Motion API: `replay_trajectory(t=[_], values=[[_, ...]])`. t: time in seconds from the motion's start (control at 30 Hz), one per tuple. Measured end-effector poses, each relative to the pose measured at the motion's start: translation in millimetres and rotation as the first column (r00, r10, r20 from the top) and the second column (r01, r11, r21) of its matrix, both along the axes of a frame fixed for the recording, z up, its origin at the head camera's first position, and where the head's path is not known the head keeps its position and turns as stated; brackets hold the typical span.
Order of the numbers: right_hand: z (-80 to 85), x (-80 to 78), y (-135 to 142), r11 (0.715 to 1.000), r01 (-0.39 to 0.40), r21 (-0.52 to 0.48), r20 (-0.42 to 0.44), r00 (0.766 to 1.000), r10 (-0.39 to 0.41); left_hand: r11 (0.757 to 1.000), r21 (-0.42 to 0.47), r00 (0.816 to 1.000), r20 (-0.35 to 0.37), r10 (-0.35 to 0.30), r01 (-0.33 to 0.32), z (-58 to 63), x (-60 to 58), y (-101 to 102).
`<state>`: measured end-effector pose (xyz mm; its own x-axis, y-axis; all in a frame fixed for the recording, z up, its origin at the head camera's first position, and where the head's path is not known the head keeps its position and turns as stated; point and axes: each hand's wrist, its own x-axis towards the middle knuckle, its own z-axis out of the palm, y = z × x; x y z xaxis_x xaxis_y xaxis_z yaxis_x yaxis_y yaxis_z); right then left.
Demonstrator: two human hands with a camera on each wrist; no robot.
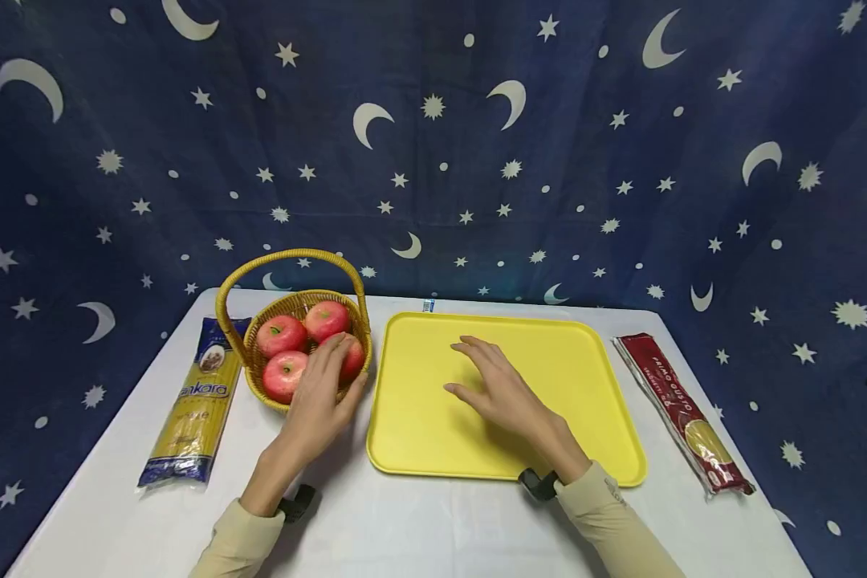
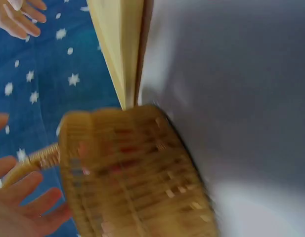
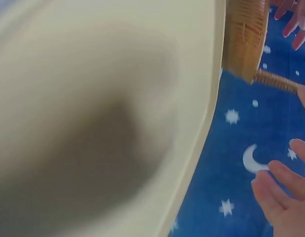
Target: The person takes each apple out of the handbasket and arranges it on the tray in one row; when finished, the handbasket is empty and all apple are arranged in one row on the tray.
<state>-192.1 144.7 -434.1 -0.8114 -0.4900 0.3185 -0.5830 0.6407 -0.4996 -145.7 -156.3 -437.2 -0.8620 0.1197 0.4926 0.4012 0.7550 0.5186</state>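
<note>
My left hand (image 1: 316, 405) reaches over the right side of a wicker basket (image 1: 253, 379), fingers spread and slightly bent above a red apple (image 1: 354, 359). Whether the fingertips touch that apple cannot be made out. Other red apples (image 1: 282, 335) lie in the same basket, under its tall arched handle (image 1: 289, 255). In the left wrist view the fingers are loose and apart beside the blurred basket (image 2: 132, 173). My right hand (image 1: 502, 393) hovers over a yellow tray (image 1: 412, 433), fingers extended, thumb apart, holding nothing; the right wrist view shows its loose fingers (image 3: 285, 182).
A yellow-and-blue pasta packet (image 1: 195, 409) lies left of the basket. On the far right lies a dark red spaghetti packet (image 1: 682, 409). The white table (image 1: 419, 530) ends at the back against a blue curtain (image 1: 433, 144) with moons and stars.
</note>
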Motion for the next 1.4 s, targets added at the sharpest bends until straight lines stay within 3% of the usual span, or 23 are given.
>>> replay_trajectory(t=[0.13, 0.23, 0.3, 0.4, 0.5, 0.57, 0.63, 0.7, 0.77, 0.87, 0.97, 1.03, 1.17, 1.23, 1.4], values=[[0.6, -15.1, -18.3, 0.991, -0.037, -0.131, 0.07, 0.996, 0.047, 0.973, 0.207, 0.982, -0.138, 0.129, -0.099, -1.4, 6.6, -16.1], [0.4, -25.3, -33.7, 0.981, -0.062, -0.182, 0.109, 0.991, 0.083, 0.915, 0.352, 0.945, -0.177, 0.273, -0.198, -2.1, 8.3, -30.1], [0.3, -30.6, -44.1, 0.977, -0.082, -0.199, 0.132, 0.985, 0.109, 0.857, 0.435, 0.921, -0.137, 0.365, -0.275, -2.4, 7.6, -40.0], [0.3, -36.8, -60.7, 0.97, -0.116, -0.215, 0.162, 0.975, 0.152, 0.759, 0.519, 0.899, 0.043, 0.436, -0.393, -1.8, 6.3, -54.5], [-0.1, -42.2, -77.9, 0.962, -0.168, -0.214, 0.157, 0.966, 0.204, 0.68, 0.562, 0.882, 0.267, 0.389, -0.47, -2.3, 4.5, -68.7], [-0.3, -45.5, -88.9, 0.953, -0.208, -0.218, 0.145, 0.959, 0.243, 0.659, 0.571, 0.869, 0.385, 0.311, -0.489, -3.4, 1.8, -77.8], [-0.1, -48.5, -99.3, 0.947, -0.237, -0.217, 0.128, 0.955, 0.269, 0.658, 0.572, 0.855, 0.465, 0.232, -0.49, -5.5, -2.2, -86.1], [1.1, -50.7, -109.6, 0.945, -0.256, -0.203, 0.112, 0.953, 0.282, 0.66, 0.584, 0.85, 0.5, 0.165, -0.472, -8.0, -7.6, -92.7], [2.9, -51.8, -120.3, 0.951, -0.262, -0.162, 0.102, 0.955, 0.28, 0.643, 0.614, 0.848, 0.519, 0.109, -0.458, -10.6, -12.9, -97.6], [5.6, -50.9, -137.5, 0.963, -0.266, -0.044, 0.088, 0.959, 0.269, 0.573, 0.676, 0.84, 0.542, 0.039, -0.463, -14.1, -19.0, -103.6], [6.7, -49.5, -154.7, 0.958, -0.26, 0.123, 0.057, 0.965, 0.255, 0.498, 0.723, 0.826, 0.563, -0.024, -0.478, -16.8, -22.9, -109.8], [6.6, -49.7, -164.8, 0.943, -0.242, 0.227, 0.03, 0.97, 0.242, 0.476, 0.73, 0.816, 0.576, -0.043, -0.49, -18.1, -25.1, -114.3], [4.5, -52.4, -180.3, 0.911, -0.197, 0.362, -0.003, 0.977, 0.213, 0.469, 0.724, 0.799, 0.598, -0.064, -0.505, -19.1, -28.3, -121.8], [3.0, -53.9, -186.1, 0.899, -0.184, 0.398, -0.017, 0.978, 0.208, 0.482, 0.716, 0.792, 0.607, -0.071, -0.505, -19.8, -28.2, -125.7], [2.0, -56.1, -193.9, 0.875, -0.179, 0.45, -0.02, 0.977, 0.211, 0.523, 0.716, 0.794, 0.597, -0.115, -0.463, -21.4, -25.5, -136.3]])
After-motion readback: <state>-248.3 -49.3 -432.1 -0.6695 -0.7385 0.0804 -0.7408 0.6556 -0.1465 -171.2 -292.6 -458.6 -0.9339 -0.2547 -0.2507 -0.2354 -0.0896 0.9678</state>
